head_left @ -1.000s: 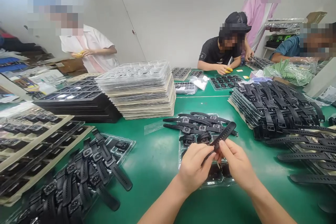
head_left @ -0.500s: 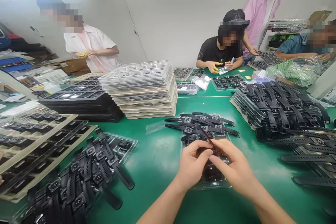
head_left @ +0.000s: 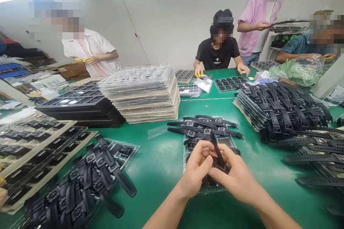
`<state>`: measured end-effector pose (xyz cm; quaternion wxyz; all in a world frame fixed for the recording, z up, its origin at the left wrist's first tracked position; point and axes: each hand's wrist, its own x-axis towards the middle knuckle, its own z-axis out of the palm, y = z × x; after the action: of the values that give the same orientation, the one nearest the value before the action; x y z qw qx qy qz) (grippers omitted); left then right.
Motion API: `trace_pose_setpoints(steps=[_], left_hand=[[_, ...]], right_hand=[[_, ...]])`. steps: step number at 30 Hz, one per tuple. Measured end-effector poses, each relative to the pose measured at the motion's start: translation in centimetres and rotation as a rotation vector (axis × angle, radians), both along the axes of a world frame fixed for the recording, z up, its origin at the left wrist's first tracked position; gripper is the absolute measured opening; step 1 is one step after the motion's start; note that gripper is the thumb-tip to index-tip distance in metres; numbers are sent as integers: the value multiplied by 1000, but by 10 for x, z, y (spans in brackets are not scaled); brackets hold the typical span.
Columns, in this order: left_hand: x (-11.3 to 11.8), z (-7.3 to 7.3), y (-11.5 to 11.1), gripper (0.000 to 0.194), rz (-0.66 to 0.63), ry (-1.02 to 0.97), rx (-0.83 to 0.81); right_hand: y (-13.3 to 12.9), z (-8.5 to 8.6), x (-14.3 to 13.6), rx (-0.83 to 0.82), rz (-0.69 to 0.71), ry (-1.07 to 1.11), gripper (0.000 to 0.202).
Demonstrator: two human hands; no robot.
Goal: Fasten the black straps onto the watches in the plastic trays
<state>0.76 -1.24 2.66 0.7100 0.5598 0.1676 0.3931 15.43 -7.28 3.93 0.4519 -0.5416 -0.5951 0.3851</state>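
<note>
Both my left hand (head_left: pixel 197 168) and my right hand (head_left: pixel 232 170) are closed around one black watch (head_left: pixel 219 161), whose strap stands up between them. The hands are held close together over a clear plastic tray (head_left: pixel 185 157). On the far part of that tray lie several black watches (head_left: pixel 205 127) with their straps stretched sideways. Below my hands, dark items in the tray are partly hidden. My fingertips are partly covered by the watch and by each other.
At the left, a tray heaped with black watches (head_left: pixel 88 175); behind it, stacked trays (head_left: pixel 145 96) and black trays (head_left: pixel 80 111). More watches (head_left: pixel 287 103) are piled at the right. Across the green table (head_left: pixel 158 161) sits a person (head_left: pixel 219 53); other people stand or sit nearby.
The strap between my hands now stands more upright and shows more. Across the table, the seated person's hands have moved apart, and the person in pink has raised a tray. The view has shifted slightly.
</note>
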Motion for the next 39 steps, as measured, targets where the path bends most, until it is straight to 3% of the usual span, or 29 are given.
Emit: trace_pose_setpoints(steps=[2,5,9,13,16,20,25,33,36,39], left_hand=[[-4,-2,0,40,-11,26,79],[-8,-3,7,45,-25,21,94],[-12,1,18,54,80,111,166],[-11,8,17,35,165,334,255],[-7,9,11,23,228,377,242],[-3,10,9,40,247,398,181],[-4,17,9,22,241,518,321],[-7,13,16,27,288,594,375],[-6,10,16,30,275,582,336],[-5,7,16,31,262,567,286]], right_hand=[[2,0,0,34,29,16,10],[4,-6,1,73,-4,89,17],[8,-21,5,60,-137,392,21],[11,-29,10,80,-200,565,26],[12,-29,11,67,-194,526,26],[14,-28,9,56,-181,521,29],[15,-25,5,89,-190,537,33],[18,-25,2,138,-165,584,32],[16,-29,1,239,-211,469,25],[14,-31,3,404,-270,329,50]])
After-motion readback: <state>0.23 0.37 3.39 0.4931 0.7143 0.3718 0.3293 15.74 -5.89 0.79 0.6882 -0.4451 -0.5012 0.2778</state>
